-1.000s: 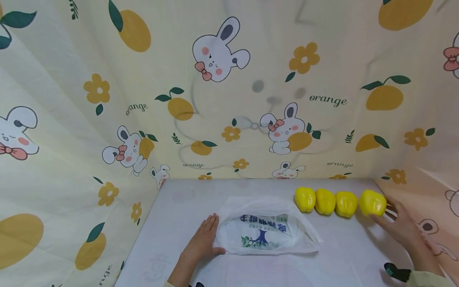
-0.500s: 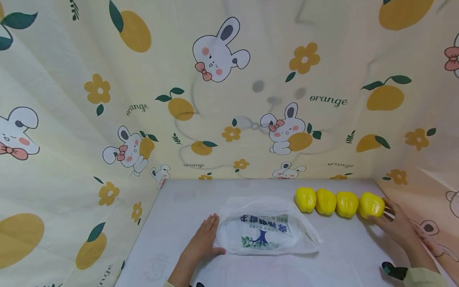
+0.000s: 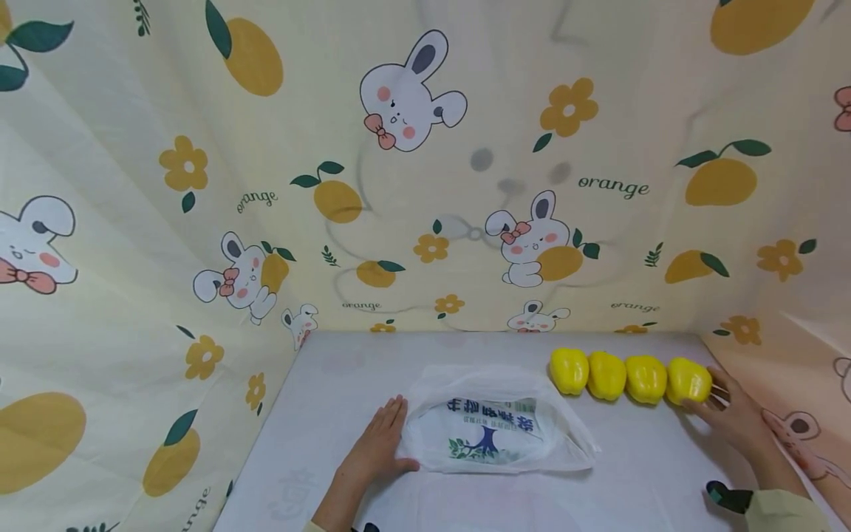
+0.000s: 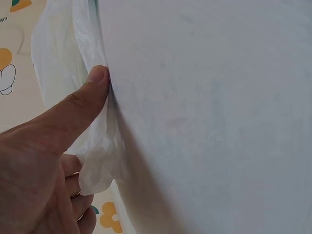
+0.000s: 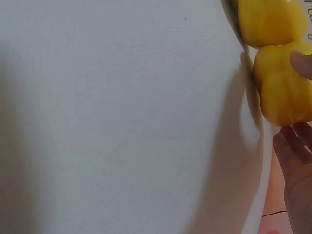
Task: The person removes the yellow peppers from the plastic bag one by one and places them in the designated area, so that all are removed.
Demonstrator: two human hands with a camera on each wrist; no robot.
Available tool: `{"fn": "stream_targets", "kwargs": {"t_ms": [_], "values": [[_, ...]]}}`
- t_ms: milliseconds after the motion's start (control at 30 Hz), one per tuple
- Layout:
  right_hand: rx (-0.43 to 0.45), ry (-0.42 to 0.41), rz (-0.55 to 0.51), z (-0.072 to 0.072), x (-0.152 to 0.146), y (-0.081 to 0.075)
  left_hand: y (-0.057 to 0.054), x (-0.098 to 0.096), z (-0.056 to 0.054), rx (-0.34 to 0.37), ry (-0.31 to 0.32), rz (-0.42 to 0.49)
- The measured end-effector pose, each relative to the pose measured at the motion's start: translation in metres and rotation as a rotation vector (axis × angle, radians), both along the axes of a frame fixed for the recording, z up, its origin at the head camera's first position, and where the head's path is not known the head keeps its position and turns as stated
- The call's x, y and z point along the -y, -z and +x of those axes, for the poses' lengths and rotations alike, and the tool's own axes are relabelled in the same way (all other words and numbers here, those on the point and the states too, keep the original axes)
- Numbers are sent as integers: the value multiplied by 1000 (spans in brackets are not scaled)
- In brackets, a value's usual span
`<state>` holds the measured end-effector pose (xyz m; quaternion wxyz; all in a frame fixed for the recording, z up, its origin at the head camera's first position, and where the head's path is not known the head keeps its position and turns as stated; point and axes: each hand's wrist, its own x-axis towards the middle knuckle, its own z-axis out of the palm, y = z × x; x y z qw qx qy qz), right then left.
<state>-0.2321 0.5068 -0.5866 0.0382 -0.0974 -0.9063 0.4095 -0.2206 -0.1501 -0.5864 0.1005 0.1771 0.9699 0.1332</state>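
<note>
A white plastic bag [image 3: 488, 421] with dark printed lettering and a tree lies flat on the table. My left hand [image 3: 377, 443] rests at its left edge, fingers straight; the left wrist view shows the thumb against the crumpled plastic [image 4: 97, 170]. Several yellow bell peppers stand in a row to the bag's upper right. At the row's right end my right hand [image 3: 734, 421] holds the last yellow bell pepper [image 3: 688, 381]. In the right wrist view the thumb lies on this pepper [image 5: 280, 92] and fingertips touch its end, while the neighbouring pepper [image 5: 270, 22] is against it.
A pale table [image 3: 346, 369] carries everything. A cloth with rabbits and oranges [image 3: 425, 185] hangs behind and at both sides, close to the right hand. The other bell peppers [image 3: 606, 375] stand between the bag and the held one.
My right hand has moved the end pepper left and slightly nearer, closing the gap to its neighbour. The left hand and the bag have stayed in place.
</note>
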Motion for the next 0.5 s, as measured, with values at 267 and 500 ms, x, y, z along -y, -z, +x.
{"fn": "stream_targets", "kwargs": {"t_ms": [267,500], "values": [[22,-47,-4,-2,-6,1,-1,-1,-1,15,-9,15],[49,-18,-22,-3,-8,9,0,0,-2,20,-16,18]]}}
